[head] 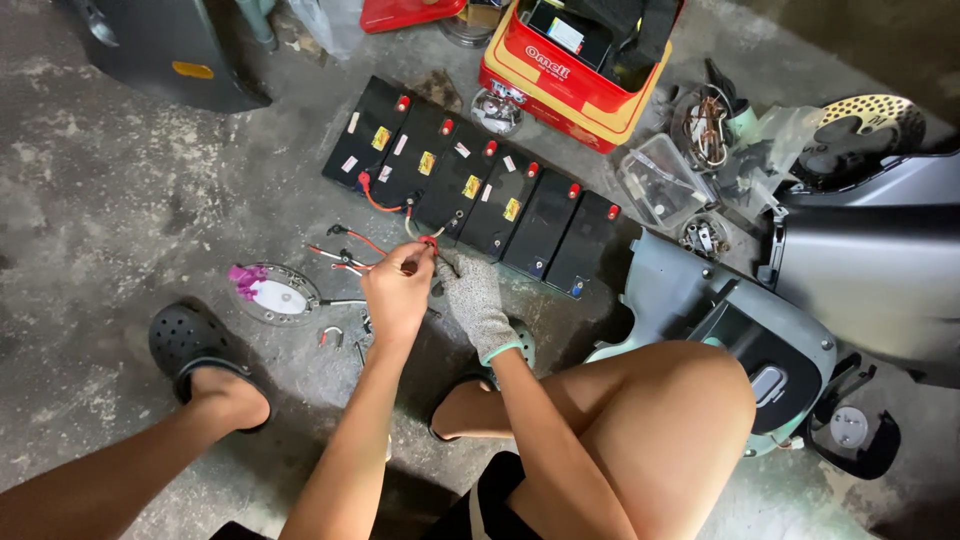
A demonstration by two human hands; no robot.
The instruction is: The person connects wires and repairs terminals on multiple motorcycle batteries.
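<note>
A round lid with a pink scrap on it is lying on the concrete floor at the left; just right of it, the bare left hand is pinching a red wire end between its fingertips; the gloved right hand is touching the same spot, fingers curled close; both hands are working at the near edge of a row of black batteries; a red box is sitting behind the row; a grey scooter body is standing at the right.

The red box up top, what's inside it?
The red box holds a black battery-like block and black fabric. Those cover whatever lies deeper.
</note>
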